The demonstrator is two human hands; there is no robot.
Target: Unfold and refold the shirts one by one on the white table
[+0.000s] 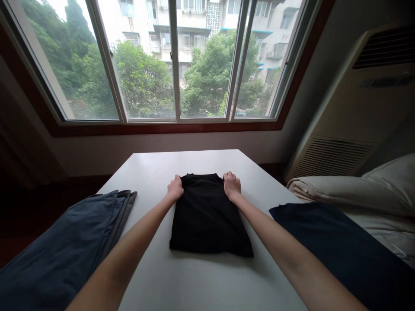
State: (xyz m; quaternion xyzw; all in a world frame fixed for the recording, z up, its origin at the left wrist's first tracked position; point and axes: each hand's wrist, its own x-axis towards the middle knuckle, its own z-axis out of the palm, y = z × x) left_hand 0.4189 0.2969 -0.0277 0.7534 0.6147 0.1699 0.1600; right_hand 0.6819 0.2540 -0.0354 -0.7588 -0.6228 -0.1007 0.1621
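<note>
A folded black garment, seemingly a shirt (pixel 209 216), lies flat in the middle of the white table (pixel 201 280). Its narrower end, with what looks like a neckline, points toward the window. My left hand (pixel 176 188) grips its far left corner, fingers curled over the cloth. At the far right corner, my right hand (pixel 232 185) has its fingers bent and closed on the edge. The fingertips of both hands are partly hidden.
A stack of folded blue and grey clothes (pixel 74 233) lies at the table's left edge. Dark navy cloth (pixel 337 246) is on the right, beside a beige padded seat or bedding (pixel 382 190). A window (pixel 175 65) is ahead; an air conditioner (pixel 356 103) stands at the right.
</note>
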